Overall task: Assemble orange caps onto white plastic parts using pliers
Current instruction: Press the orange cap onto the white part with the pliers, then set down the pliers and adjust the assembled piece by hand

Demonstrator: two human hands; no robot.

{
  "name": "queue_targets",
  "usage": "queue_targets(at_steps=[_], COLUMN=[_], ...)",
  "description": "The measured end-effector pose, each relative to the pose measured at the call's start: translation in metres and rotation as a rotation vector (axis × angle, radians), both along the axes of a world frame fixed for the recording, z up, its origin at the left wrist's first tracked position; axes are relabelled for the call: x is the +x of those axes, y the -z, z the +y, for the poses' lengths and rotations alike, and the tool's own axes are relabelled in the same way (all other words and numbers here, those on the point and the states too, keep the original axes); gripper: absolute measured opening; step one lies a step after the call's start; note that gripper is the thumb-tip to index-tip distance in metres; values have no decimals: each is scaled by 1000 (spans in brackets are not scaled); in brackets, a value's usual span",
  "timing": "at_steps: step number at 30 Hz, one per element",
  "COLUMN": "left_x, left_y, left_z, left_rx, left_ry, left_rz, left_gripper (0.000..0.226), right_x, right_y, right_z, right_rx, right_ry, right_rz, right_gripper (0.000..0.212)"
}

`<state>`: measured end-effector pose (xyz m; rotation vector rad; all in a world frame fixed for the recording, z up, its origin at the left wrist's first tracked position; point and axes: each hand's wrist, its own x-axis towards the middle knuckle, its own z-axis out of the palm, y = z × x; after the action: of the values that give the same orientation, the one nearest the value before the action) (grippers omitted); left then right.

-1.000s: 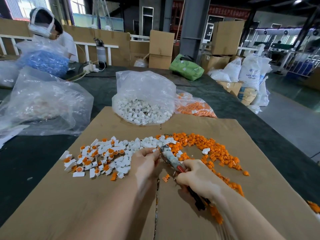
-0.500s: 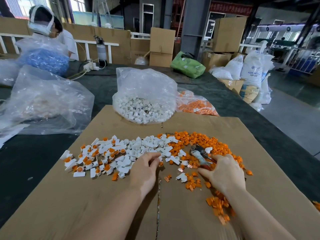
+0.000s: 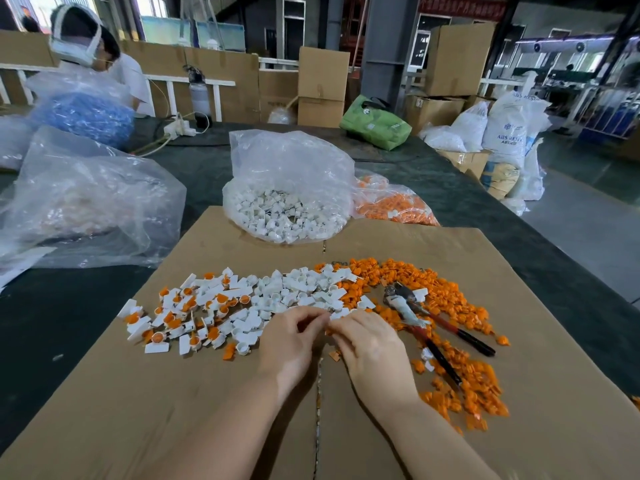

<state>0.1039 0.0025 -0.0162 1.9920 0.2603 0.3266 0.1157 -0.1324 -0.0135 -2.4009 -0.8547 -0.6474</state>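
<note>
My left hand (image 3: 289, 341) and my right hand (image 3: 372, 344) meet fingertip to fingertip over the cardboard sheet (image 3: 207, 410). The left pinches a small white plastic part, and the right pinches a small piece, apparently an orange cap; fingers hide most of both. The pliers (image 3: 412, 315), with red and black handles, lie alone on the loose orange caps (image 3: 450, 303) to the right of my right hand. Loose white plastic parts (image 3: 294, 289) lie just beyond my fingers. White parts with orange caps fitted (image 3: 187, 317) are spread to the left.
A clear bag of white parts (image 3: 287, 206) and a bag of orange caps (image 3: 394, 202) stand at the cardboard's far edge. Large clear bags (image 3: 86, 199) lie on the dark table at the left. A person (image 3: 104, 60) sits at the far left.
My right hand has laid the pliers on the orange caps and come left to meet my left hand. My left hand has drawn back slightly from the white pile.
</note>
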Motion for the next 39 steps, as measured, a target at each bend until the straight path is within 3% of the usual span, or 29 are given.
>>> queue_targets(at_steps=[4,8,12,24,30,36,39], left_x=[-8,-11,-9,-8,-8,-8,-10], left_y=[0,2,2,10,8,8,6], left_z=[3,2,-1,-4,-1,-1,-2], left_rx=[-108,43,123,300,123,100,64], left_ry=[42,132,116,120,96,101,86], left_rz=[27,-1,-35,-83,-50,-21,-20], left_gripper=[16,35,35,30,30,30,28], right_x=[0,0,-1,-5,-2,-1,0], right_y=[5,7,7,2,5,6,6], right_z=[5,5,2,5,0,1,-1], right_rx=[118,153,169,99,250,228,256], right_ry=[14,38,55,73,101,45,121], right_rz=[-25,-10,57,-5,84,46,17], right_gripper=[7,3,7,17,4,11,13])
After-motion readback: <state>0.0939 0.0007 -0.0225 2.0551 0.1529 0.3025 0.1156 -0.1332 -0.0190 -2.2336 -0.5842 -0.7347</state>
